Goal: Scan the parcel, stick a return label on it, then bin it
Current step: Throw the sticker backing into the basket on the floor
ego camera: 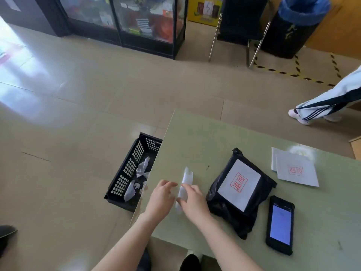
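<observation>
Parcel [234,194] (black, crinkled bag) bears a white red-stamped label [239,184].

Parcel [230,208]: glossy, wrinkled black plastic film. Label [239,184]: matt white paper. Table [205,145]: smooth, matt green. Basket [127,173]: perforated black plastic.

Glass cabinets [125,20], 2 side by side, black frames, far wall, shelves w/ mixed small goods.
Yellow poster [205,11] behind, rt of cabinets.
Chair [240,24], black seat/back, metal legs, next to cabinets.
Trash can [291,34], black, blue liner, rt of chair.
Hazard tape [297,74], black/yellow, on floor near can.
Passer-by's leg [330,102], pale trousers w/ dark stripes, white shoe, far rt.
Floor [78,90]: beige tile, glare at left.
</observation>
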Demonstrator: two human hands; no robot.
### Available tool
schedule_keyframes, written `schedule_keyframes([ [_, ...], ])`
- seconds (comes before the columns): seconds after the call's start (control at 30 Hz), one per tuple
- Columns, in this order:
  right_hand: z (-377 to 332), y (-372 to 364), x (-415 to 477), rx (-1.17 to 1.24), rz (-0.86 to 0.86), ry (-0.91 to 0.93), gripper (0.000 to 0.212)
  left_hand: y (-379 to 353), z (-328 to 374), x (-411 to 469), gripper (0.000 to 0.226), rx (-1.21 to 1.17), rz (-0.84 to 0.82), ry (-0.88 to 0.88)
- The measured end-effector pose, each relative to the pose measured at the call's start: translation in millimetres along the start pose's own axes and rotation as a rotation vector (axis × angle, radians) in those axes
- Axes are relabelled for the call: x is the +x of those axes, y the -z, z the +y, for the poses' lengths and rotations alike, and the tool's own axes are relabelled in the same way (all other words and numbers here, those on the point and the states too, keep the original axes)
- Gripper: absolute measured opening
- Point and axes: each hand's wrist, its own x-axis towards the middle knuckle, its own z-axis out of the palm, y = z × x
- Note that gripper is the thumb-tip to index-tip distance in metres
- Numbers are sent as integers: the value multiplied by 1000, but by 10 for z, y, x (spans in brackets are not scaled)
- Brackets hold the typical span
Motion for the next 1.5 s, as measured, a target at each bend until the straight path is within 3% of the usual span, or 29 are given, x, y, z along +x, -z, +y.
schedule_keyframes([
  [0.2, -94, -382, -21, -63, 365, -199, 44, 65, -239, -23, 44, -120, -110, -46],
  [0.37, -307, -475, -16, 242, 491, -252, 36, 521, -518, 17, 33, -280, -141, -3],
  [0.57, -907, -696, -15, 461, 393, -124, 24, 1077, -796, 71, 40, -557, -168, 90],
  [0.87, -1524, -1094, 376, 448, 148, 4, 21, 1524, -1308, 193, 30, -634, 167, 289],
  [1.0, -1642, -1235, 748, 271, 250, -26, 15, 1617, -1564, 305, 23, -637, 249, 362],
  [1.2, -1603, -1488, 1555, 12, 278, -164, 24, 1584, -2032, 542, 13, -636, 338, 459],
  [1.37, -1424, -1796, 2140, -14, 227, -315, 27, 1434, -2359, 728, 8, -626, 336, 498],
  [1.5, -1310, -2023, 2412, -9, 212, -316, 23, 1327, -2522, 812, 15, -620, 331, 526],
])
